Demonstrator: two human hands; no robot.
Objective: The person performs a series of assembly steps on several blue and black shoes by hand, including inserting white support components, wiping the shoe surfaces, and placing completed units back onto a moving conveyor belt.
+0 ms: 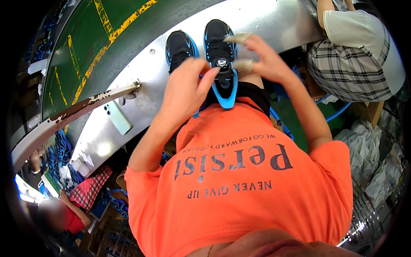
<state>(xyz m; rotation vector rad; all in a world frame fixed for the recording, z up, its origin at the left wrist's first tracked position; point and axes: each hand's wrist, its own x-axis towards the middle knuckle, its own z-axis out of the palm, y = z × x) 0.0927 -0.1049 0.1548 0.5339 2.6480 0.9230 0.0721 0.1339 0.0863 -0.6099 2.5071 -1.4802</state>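
Observation:
Two black sneakers with blue trim stand side by side at the metal bench's inner edge, toes pointing away from me. The right sneaker point(217, 35) has a round dial point(222, 63) on its tongue and a bright blue heel collar. My left hand point(187, 85) is curled over the heel end of the left sneaker point(181, 45), its thumb tip close to the dial. What its fingers hold, if anything, is hidden. My right hand point(266, 58) is open at the right sneaker's right side, thumb and index finger spread and wearing pale finger covers.
A pale green phone point(117, 118) lies on the metal bench point(147, 68). A chipped metal bar point(72, 109) crosses at left. One person in a plaid garment point(349, 66) sits at right; another, in red point(77, 220), is at lower left. Plastic bags point(361, 143) hang at right.

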